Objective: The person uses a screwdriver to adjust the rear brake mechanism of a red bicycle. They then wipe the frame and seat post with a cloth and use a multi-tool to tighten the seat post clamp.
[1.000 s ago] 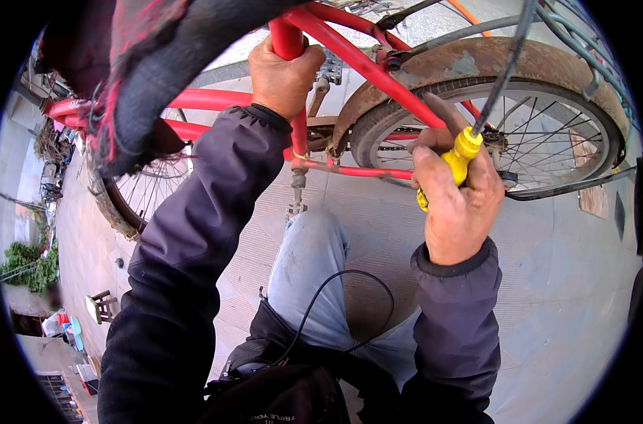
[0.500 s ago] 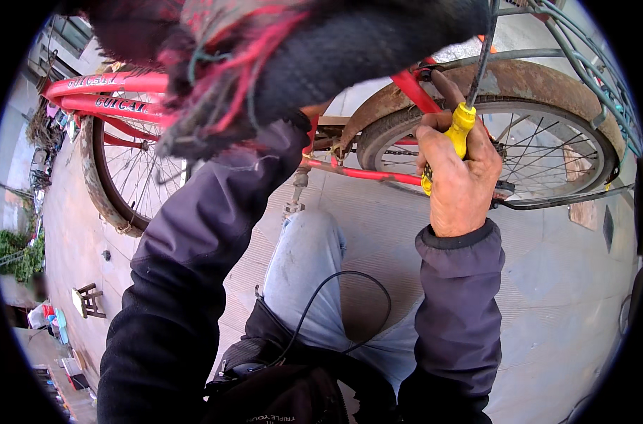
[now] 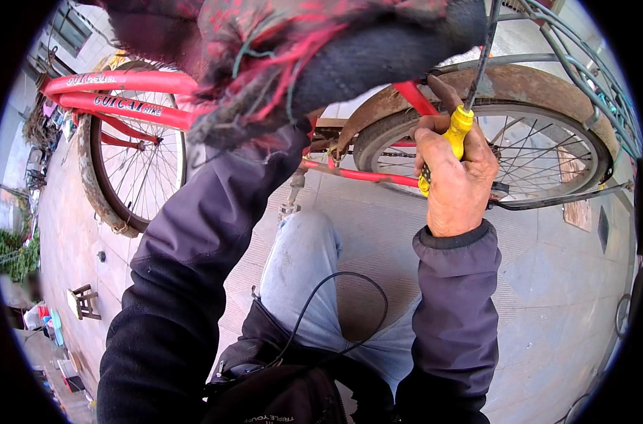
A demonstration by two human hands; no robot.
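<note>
My right hand (image 3: 457,173) is closed around the yellow handle of a screwdriver (image 3: 460,128), beside the bicycle's rear wheel (image 3: 547,145). One finger stretches upward past the handle, close to a red frame tube (image 3: 415,97). The left forearm reaches under a worn bicycle saddle (image 3: 378,60) with a frayed black and red cover. Only a sliver of my left hand (image 3: 314,115) shows below it, and its fingers are hidden. The red bicycle frame (image 3: 138,109) runs across to the left.
A rusty mudguard (image 3: 526,81) arches over the rear wheel, with a green wire basket (image 3: 583,63) beyond it. At left are the front wheel (image 3: 99,177) and a small stool (image 3: 83,302). A black cable (image 3: 335,274) loops over my jeans.
The saddle with its frayed cover sits slightly lower and further right in view, less blurred. My right hand keeps hold of the screwdriver, nearly in the same place.
</note>
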